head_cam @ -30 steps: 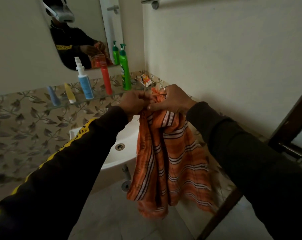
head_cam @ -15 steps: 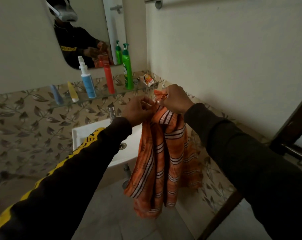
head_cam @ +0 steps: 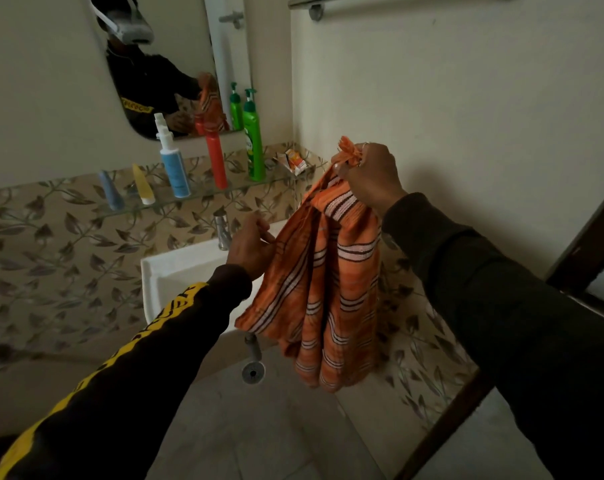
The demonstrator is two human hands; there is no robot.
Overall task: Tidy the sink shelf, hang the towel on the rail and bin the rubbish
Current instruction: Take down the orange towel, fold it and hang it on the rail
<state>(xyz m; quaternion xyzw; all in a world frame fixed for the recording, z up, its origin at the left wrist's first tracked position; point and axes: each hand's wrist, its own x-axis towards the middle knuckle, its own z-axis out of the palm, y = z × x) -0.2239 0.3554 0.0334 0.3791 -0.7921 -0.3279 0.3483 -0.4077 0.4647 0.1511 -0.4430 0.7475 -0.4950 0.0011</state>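
Note:
An orange striped towel (head_cam: 324, 292) hangs bunched in front of me. My right hand (head_cam: 371, 178) grips its top corner, raised near the wall. Lower down, my left hand (head_cam: 250, 249) pinches the towel's left edge. The metal towel rail (head_cam: 362, 1) runs along the wall at the top of the view, well above both hands. On the glass sink shelf (head_cam: 203, 197) stand a green bottle (head_cam: 253, 140), a red bottle (head_cam: 215, 157), a white-and-blue spray bottle (head_cam: 174, 164), a yellow tube (head_cam: 142, 185) and a blue tube (head_cam: 110, 190). A crumpled orange wrapper (head_cam: 295, 162) lies at the shelf's right end.
A white sink (head_cam: 179, 275) with a tap (head_cam: 222, 230) sits below the shelf, its drain pipe (head_cam: 253, 355) under it. A mirror (head_cam: 162, 64) hangs above. A dark wooden door frame (head_cam: 570, 258) crosses the right side. Tiled floor lies below.
My hands have come apart on the towel. The right hand rose with the top corner and moved right; the left hand slid down along the left edge, spreading the cloth.

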